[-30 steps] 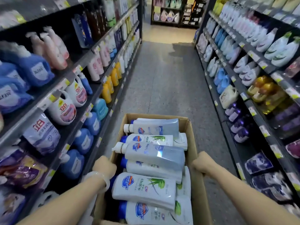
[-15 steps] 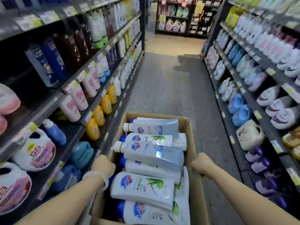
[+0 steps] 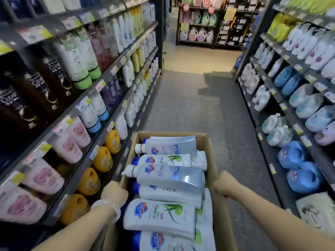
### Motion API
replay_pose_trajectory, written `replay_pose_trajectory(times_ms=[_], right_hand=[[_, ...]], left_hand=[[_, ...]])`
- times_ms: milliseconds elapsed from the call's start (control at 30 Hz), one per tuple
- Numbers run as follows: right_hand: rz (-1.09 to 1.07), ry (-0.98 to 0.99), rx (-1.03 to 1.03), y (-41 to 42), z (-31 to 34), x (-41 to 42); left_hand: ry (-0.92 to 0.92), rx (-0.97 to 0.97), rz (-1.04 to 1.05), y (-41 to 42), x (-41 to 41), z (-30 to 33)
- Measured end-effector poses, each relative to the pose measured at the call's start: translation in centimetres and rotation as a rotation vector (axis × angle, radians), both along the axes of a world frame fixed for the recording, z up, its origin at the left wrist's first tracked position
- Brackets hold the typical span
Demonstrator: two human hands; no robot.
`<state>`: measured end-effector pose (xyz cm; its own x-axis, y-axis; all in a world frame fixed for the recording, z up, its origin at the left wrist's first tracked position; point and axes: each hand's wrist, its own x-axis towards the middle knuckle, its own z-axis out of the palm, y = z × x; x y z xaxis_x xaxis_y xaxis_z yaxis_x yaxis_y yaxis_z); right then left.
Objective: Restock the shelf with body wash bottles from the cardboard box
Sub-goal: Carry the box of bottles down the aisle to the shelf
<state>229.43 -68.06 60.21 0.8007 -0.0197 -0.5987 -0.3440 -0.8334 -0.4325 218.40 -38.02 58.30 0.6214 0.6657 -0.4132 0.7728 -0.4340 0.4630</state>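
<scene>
An open cardboard box (image 3: 211, 156) is carried in front of me at waist height. It holds several white and pale blue body wash bottles (image 3: 170, 178) lying on their sides, caps pointing left. My left hand (image 3: 113, 192), with a pale bangle on the wrist, grips the box's left wall. My right hand (image 3: 222, 183) grips the right wall. The dark shelf (image 3: 101, 95) on my left is packed with upright bottles.
A grey aisle floor (image 3: 190, 105) runs ahead between two dark shelf units. The right shelves (image 3: 282, 105) hold blue and white detergent jugs. Yellow jugs (image 3: 102, 159) sit low on the left. Another stocked rack (image 3: 199, 28) closes the aisle's far end.
I have walked forward along the aisle with the box; the shelves have slid past on both sides. Both hands keep the same grip on the box walls.
</scene>
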Motion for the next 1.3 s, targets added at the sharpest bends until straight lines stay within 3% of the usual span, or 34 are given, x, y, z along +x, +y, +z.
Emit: replay_pose_trajectory(times_ms=[467, 800, 1033, 1300], right_hand=[[-0.068, 0.074, 0.022, 8.4, -2.0, 38.6], [-0.026, 0.076, -0.019, 13.3, -5.4, 63.3], [-0.046, 0.073, 0.045, 17.2, -15.1, 74.5], [-0.098, 0.197, 0.059, 21.4, -33.8, 83.3]], left_hand=[[0.035, 0.062, -0.001, 8.7, 40.2, -1.4], [0.068, -0.055, 0.016, 13.2, 63.0, -6.5], [0.095, -0.034, 0.013, 17.0, 75.1, -15.7], [0.147, -0.045, -0.043, 21.8, 85.4, -32.0]])
